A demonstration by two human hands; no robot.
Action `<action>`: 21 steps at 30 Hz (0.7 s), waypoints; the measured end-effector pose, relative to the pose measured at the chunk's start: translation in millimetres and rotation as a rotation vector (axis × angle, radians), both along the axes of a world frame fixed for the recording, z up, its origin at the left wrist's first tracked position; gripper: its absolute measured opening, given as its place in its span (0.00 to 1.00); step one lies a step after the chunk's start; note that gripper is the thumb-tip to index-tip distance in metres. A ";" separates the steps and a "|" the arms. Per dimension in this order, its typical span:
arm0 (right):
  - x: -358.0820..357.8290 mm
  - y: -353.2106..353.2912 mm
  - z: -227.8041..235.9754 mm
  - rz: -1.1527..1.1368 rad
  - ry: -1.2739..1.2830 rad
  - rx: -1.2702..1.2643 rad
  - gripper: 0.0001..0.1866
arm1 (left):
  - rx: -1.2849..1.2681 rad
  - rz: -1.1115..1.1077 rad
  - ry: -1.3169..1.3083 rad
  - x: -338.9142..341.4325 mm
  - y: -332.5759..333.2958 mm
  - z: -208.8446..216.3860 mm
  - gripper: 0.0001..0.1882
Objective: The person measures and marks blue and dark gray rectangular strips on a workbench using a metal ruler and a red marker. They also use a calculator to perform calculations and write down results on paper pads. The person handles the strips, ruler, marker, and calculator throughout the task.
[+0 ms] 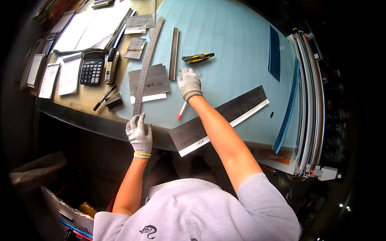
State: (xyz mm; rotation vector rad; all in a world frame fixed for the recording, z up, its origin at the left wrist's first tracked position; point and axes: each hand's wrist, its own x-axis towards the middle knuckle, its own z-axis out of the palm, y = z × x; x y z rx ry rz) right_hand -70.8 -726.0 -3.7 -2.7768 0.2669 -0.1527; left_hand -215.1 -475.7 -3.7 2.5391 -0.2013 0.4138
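Note:
My left hand [139, 135], in a pale knitted glove with a yellow cuff, is at the table's front edge with its fingers on the near end of a long steel ruler [147, 66]. The ruler slants across a stack of dark grey sheets [159, 80] with a white edge. My right hand [189, 83], gloved alike, rests on the pale blue surface with fingers somewhat apart and nothing seen in them. Just beyond it lies a yellow and black utility knife [198, 58]. A red-tipped white marker [181, 111] shows by the wrist. Under my right forearm lies a long dark sheet [245, 103].
A narrow metal strip [173, 54] lies between ruler and knife. At left are a calculator [92, 67], a stapler [112, 66], a black pen [104, 97], and papers [92, 28]. Blue strips [274, 52] and long metal rails [311, 104] line the right side.

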 end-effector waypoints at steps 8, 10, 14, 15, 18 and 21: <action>57.6 -17.8 -8.3 -0.365 0.016 0.083 0.26 | 0.043 0.061 0.003 5.3 35.3 -13.6 0.26; 69.4 -21.3 7.8 -0.443 0.113 0.050 0.26 | 0.083 0.061 -0.011 5.4 36.5 -14.9 0.26; 89.2 -41.6 15.8 -0.584 0.265 -0.017 0.31 | 0.087 0.088 -0.015 5.4 31.6 -16.4 0.25; 93.0 -42.7 17.3 -0.613 0.294 -0.021 0.32 | 0.088 0.092 -0.019 5.9 32.3 -16.4 0.25; 105.4 -42.6 19.9 -0.631 0.372 -0.089 0.35 | 0.080 0.101 -0.012 5.1 31.6 -14.8 0.25; 111.2 -40.6 18.4 -0.659 0.364 -0.058 0.36 | 0.088 0.104 -0.019 4.9 31.4 -14.3 0.26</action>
